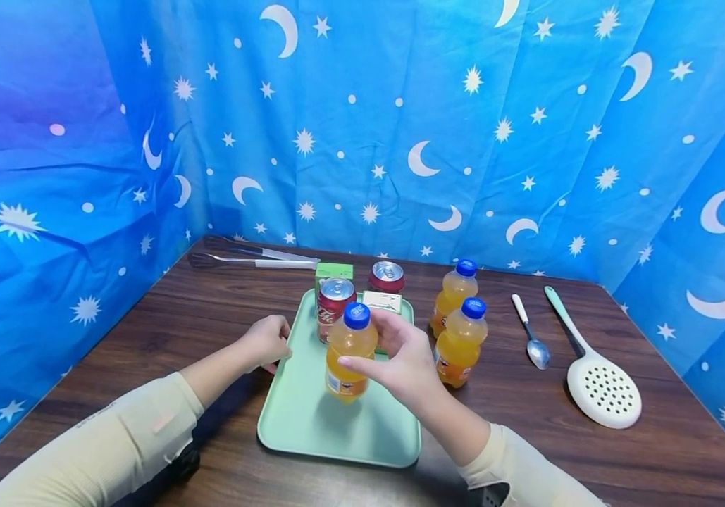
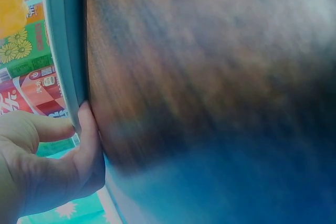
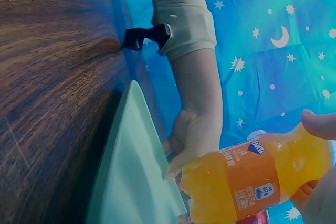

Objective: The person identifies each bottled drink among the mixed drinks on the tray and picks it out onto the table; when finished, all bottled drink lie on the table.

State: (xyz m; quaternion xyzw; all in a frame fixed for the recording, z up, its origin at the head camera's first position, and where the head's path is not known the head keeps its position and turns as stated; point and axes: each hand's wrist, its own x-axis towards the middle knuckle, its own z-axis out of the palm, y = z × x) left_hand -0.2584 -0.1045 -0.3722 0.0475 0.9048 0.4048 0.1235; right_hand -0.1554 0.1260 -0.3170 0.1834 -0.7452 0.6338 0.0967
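Holding the orange bottle (image 1: 350, 352) with my right hand (image 1: 403, 359), I have the fingers (image 1: 362, 364) curled round its body and the thumb up near the shoulder, so they are clamped on it just under the blue cap. The bottle sits upright above the middle of the mint-green tray (image 1: 311, 422); from the head view I cannot tell whether its base touches the tray floor or hangs just over it. The right wrist view shows the same bottle (image 3: 247, 179) with its label facing the camera and the tray (image 3: 131, 171) below.

My left hand (image 1: 265, 342) rests at the tray's left rim, fingers bent onto the edge; the left wrist view shows the thumb (image 2: 86, 135) pressed against that rim (image 2: 65, 51), which reads to me as steadying the tray against sliding on the wooden surface (image 1: 165, 317).

At the tray's far end stand a red can (image 1: 334, 304) and a green carton (image 1: 334, 272), with a second red can (image 1: 386, 277) behind and a small flat packet (image 1: 382, 301) near it; these crowd the back of the tray. Two more orange bottles (image 1: 459, 324) stand just beside the tray's right edge, close to my right wrist. Further right lie a spoon (image 1: 530, 332) and a white slotted skimmer (image 1: 593, 370), and tongs (image 1: 251, 255) lie by the backdrop.
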